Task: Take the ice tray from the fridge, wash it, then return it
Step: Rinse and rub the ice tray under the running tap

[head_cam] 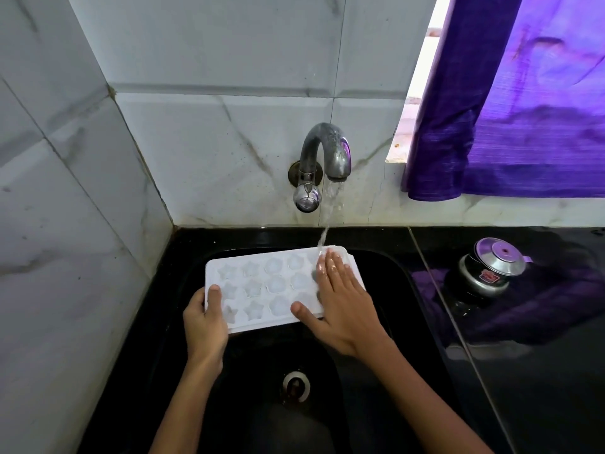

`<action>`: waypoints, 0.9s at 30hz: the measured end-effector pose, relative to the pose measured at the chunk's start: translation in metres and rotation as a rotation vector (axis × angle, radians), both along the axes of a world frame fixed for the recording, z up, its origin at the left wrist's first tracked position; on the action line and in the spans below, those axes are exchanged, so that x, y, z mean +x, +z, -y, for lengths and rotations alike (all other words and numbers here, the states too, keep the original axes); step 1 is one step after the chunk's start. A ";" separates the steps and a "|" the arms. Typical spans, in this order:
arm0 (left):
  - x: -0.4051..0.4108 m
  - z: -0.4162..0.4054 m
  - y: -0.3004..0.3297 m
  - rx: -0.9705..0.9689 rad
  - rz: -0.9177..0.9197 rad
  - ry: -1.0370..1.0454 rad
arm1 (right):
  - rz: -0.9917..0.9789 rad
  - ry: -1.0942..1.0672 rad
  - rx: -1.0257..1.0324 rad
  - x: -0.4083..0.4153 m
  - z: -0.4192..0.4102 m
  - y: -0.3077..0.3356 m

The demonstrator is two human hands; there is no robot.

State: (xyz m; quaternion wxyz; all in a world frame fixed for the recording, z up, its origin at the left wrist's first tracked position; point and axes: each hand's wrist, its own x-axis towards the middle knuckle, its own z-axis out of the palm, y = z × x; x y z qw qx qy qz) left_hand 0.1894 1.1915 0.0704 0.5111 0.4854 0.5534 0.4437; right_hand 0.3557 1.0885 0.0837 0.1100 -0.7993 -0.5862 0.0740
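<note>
The left hand [204, 322] is gripping the near left corner of the ice tray [262, 283], thumb curled over the rim and the fingers tucked out of sight beneath. The right hand [340, 303] is lying flat and released on the tray's right end, fingers straight and pressing down on the moulds, with the water stream [327, 217] falling from the tap [324, 152] onto the fingertips and the tray's far right corner. The tray is being held level above the black sink [376, 257], cavities facing up, showing star and round shapes, so the washing step is judged to be under way and the return to the fridge is not yet done.

Out from the sink, the black surface [523, 388] is carrying a small steel pot with a lid [491, 270] towards its far right edge, and a purple curtain [510, 109] is hanging over the window above it.

Only one hand is actually clasping the tray, and wet plastic is slippery; the tray could tip at the right end or slide out of the left grip and drop into the basin if the rubbing hand is pushing too hard. Water hitting the flat hand may also be splashing over the rim onto the surface.

The underside of the tray and the left fingers are hidden. The right hand is covering the rightmost cavities, so their shape cannot be told, nor whether any cavity is holding water or ice. The label on the pot is too small to read.
</note>
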 end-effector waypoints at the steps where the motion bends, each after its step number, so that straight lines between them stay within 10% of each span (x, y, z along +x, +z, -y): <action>1: 0.004 0.002 -0.001 0.001 -0.004 -0.017 | -0.003 0.013 -0.006 -0.002 -0.004 0.002; 21: 0.023 -0.001 -0.004 0.034 0.011 -0.012 | -0.020 0.274 -0.028 -0.021 0.017 0.009; 27: 0.028 -0.001 -0.003 0.006 0.017 -0.068 | -0.040 0.002 -0.012 0.007 0.016 -0.001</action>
